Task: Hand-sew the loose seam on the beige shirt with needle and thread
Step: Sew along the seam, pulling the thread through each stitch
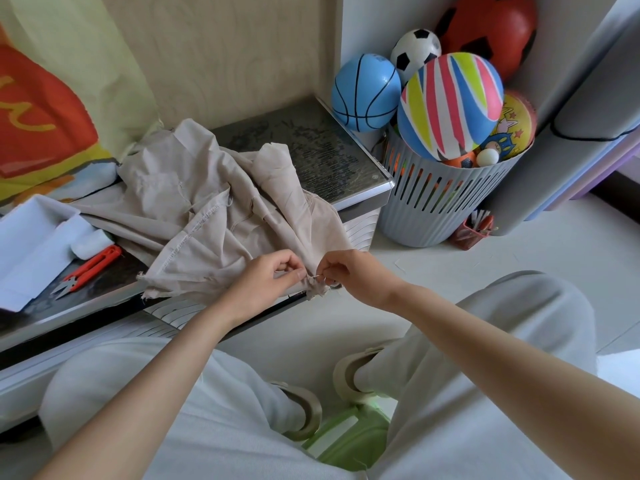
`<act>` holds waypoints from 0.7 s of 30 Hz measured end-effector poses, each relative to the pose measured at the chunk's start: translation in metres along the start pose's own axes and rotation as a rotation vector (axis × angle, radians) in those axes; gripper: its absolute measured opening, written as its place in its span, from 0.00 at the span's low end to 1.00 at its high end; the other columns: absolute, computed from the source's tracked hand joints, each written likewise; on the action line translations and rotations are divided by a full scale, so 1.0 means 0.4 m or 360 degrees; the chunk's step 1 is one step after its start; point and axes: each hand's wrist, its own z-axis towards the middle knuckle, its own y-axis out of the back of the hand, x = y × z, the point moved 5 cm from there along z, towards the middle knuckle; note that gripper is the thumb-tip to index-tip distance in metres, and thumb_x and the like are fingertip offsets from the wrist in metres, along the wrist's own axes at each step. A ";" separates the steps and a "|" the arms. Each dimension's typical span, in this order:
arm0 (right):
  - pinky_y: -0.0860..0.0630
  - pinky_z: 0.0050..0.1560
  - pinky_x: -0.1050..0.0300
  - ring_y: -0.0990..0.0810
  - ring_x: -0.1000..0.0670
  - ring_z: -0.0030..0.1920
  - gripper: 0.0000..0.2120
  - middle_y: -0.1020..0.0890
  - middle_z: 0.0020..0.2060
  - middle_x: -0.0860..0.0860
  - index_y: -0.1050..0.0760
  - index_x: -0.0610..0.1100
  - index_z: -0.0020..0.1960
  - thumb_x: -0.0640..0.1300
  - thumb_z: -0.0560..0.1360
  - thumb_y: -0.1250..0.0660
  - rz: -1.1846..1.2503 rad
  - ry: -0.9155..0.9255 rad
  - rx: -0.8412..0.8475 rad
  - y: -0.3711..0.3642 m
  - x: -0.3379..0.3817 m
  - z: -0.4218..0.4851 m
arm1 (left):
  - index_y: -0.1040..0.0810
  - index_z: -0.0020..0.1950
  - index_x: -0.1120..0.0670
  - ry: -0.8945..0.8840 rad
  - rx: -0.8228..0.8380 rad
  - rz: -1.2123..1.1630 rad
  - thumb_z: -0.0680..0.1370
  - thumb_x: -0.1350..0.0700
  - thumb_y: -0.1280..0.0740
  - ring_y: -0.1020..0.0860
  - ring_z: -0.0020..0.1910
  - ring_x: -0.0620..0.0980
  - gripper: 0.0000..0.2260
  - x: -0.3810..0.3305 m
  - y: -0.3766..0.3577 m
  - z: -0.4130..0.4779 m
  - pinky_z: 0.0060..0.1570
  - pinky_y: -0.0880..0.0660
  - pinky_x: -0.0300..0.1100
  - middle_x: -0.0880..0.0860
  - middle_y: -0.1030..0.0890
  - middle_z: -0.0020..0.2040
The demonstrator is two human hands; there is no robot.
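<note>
While the beige shirt [207,209] lies crumpled across the dark table [329,150], its frayed lower edge hangs over the near rim, where both hands meet.

Head view: the left hand [266,282] pinches the fabric edge between thumb and forefinger, the other fingers curled. The right hand [349,275] pinches a thin needle [316,276] just beside the left thumb, tip toward the cloth. Thread too fine to make out. Red snips [93,266] lie on the table to the left, well apart from the work. A slatted basket [446,199] of balls stands on the floor to the right.

Judgement: the cloth looks light, thin and limp, and it frays. It will likely slide and bunch unless held taut. Best hold is close beside the stitch point, on the firm seam rather than the ragged fringe. The needle is small and slippery; grip it near the eye.
</note>
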 end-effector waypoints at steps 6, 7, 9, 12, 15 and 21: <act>0.29 0.44 0.72 0.25 0.70 0.34 0.10 0.23 0.34 0.61 0.23 0.44 0.44 0.34 0.78 0.40 0.0152 0.0020 0.0051 -0.003 -0.002 0.007 | 0.25 0.42 0.54 -0.0041 0.0028 -0.0039 0.78 0.63 0.35 0.27 0.39 0.37 0.07 0.002 0.004 0.007 0.46 0.31 0.29 0.48 0.23 0.38; 0.29 0.44 0.72 0.25 0.69 0.34 0.10 0.22 0.34 0.61 0.23 0.44 0.44 0.34 0.78 0.40 0.0156 0.0029 0.0056 -0.003 -0.001 0.007 | 0.25 0.41 0.53 -0.0045 0.0029 -0.0042 0.78 0.63 0.35 0.26 0.40 0.37 0.07 0.002 0.003 0.008 0.46 0.31 0.30 0.47 0.23 0.38; 0.29 0.43 0.74 0.25 0.69 0.33 0.10 0.22 0.35 0.60 0.22 0.42 0.44 0.33 0.78 0.40 0.0185 0.0046 0.0066 -0.007 0.002 0.007 | 0.25 0.41 0.53 -0.0057 0.0034 -0.0039 0.78 0.62 0.34 0.26 0.40 0.38 0.07 0.001 0.000 0.009 0.47 0.30 0.31 0.45 0.22 0.37; 0.30 0.39 0.74 0.25 0.67 0.32 0.09 0.22 0.35 0.56 0.22 0.38 0.46 0.31 0.78 0.40 0.0276 0.0058 0.0088 -0.013 0.007 0.006 | 0.25 0.41 0.52 -0.0071 0.0038 -0.0058 0.78 0.63 0.35 0.26 0.39 0.36 0.08 -0.005 -0.008 0.009 0.46 0.30 0.29 0.46 0.23 0.38; 0.29 0.38 0.73 0.26 0.65 0.31 0.11 0.22 0.35 0.54 0.24 0.42 0.43 0.32 0.78 0.41 0.0432 0.0031 0.0074 -0.012 0.006 0.007 | 0.26 0.41 0.53 -0.0067 0.0006 -0.0135 0.78 0.65 0.36 0.25 0.38 0.34 0.09 -0.013 -0.010 0.010 0.44 0.30 0.27 0.46 0.23 0.37; 0.29 0.37 0.73 0.25 0.64 0.30 0.12 0.24 0.34 0.50 0.26 0.44 0.40 0.33 0.80 0.41 0.0808 -0.0047 0.0029 -0.011 0.010 0.008 | 0.23 0.46 0.55 0.0007 -0.0035 -0.0477 0.78 0.65 0.37 0.20 0.43 0.39 0.07 -0.020 -0.004 0.010 0.48 0.27 0.30 0.50 0.18 0.42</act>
